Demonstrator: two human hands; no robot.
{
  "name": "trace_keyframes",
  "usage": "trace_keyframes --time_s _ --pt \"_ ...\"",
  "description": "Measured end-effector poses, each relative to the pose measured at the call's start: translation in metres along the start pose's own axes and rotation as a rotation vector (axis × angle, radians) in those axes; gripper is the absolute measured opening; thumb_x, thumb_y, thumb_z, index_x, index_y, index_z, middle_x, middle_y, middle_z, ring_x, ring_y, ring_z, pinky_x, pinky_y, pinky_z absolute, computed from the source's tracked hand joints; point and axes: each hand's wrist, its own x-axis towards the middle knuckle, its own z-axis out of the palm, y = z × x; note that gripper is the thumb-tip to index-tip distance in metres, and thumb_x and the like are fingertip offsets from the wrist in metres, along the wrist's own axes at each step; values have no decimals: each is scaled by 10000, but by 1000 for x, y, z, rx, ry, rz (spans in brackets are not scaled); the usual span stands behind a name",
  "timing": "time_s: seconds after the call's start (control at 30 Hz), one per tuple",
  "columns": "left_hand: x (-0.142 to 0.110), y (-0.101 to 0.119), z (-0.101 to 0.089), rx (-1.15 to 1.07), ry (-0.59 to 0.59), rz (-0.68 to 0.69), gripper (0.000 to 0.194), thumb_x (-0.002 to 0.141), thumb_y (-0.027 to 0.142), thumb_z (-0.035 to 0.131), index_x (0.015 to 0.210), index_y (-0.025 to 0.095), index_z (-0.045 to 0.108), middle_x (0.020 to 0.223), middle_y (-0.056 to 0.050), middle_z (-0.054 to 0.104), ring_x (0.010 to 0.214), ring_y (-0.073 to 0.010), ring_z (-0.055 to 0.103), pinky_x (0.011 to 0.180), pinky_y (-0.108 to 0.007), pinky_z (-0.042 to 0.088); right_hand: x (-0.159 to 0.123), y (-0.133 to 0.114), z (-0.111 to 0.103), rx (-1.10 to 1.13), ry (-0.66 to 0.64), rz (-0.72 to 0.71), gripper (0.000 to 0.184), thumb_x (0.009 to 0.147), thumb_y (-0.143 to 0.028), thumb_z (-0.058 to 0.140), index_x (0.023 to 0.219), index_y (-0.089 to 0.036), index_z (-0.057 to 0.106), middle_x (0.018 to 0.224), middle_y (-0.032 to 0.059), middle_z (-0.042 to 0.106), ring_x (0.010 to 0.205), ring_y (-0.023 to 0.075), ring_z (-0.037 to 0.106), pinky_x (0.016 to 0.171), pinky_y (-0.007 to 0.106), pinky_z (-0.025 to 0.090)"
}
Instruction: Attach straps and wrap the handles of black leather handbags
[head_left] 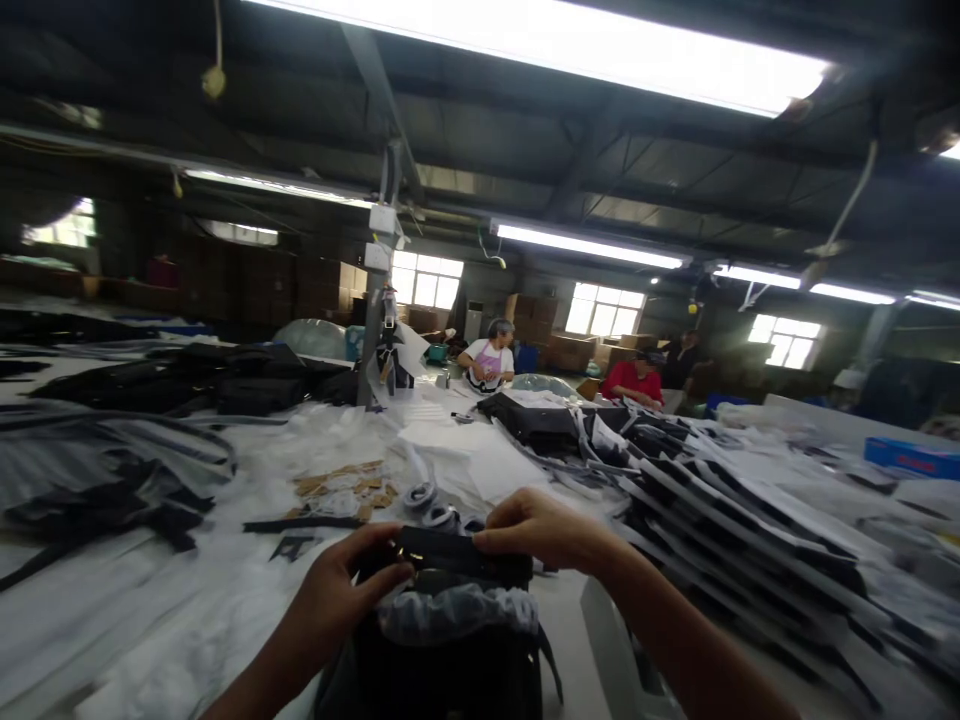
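A black bag (450, 665) stands upright directly in front of me, its lower part running out of view at the bottom. Crumpled clear plastic wrap (457, 613) lies across it just below the top, and small gold-coloured metal bits show near the upper edge. My left hand (349, 580) pinches the top left corner between thumb and fingers. At the top right, my right hand (529, 525) grips the same edge, its fingers bent over it. Just behind the bag lie grey rolls of strip (431, 510).
Black layered pieces with white edges (742, 530) are stacked on the right. Brown scraps (349, 487) and white sheeting (165, 620) cover the left. More black pieces lie beyond a post (371, 330). Two people (489, 358) (634, 380) sit at the far side.
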Motion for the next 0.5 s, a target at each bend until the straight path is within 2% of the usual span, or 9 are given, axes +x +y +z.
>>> trace_keyframes --time_s 0.13,0.3,0.4,0.5 --pt "-1 -1 -1 -68 2 5 353 737 411 735 1040 232 714 1088 -45 746 1067 -282 662 963 -373 506 3 5 -2 -57 -52 22 318 754 -426 699 637 -134 651 516 -73 432 497 63 336 461 217 236" --pt "0 -4 -1 -101 11 14 389 703 434 756 1028 223 722 1053 -55 757 1028 -290 684 946 -387 526 6 6 -3 -74 -51 28 316 751 -441 703 654 -143 661 517 -74 424 486 60 324 438 214 223" --pt "1 -5 0 -91 76 15 401 655 480 778 972 237 743 1023 -43 769 1009 -302 693 907 -367 552 10 4 -1 -73 -70 -16 345 746 -490 703 682 -152 675 542 -74 435 501 60 333 440 203 238" --pt "3 -15 -5 -90 144 12 439 600 539 793 937 260 755 994 -25 780 974 -312 710 826 -332 594 14 2 2 -106 -106 -69 340 745 -512 700 755 -172 701 583 -70 493 532 63 388 457 181 289"
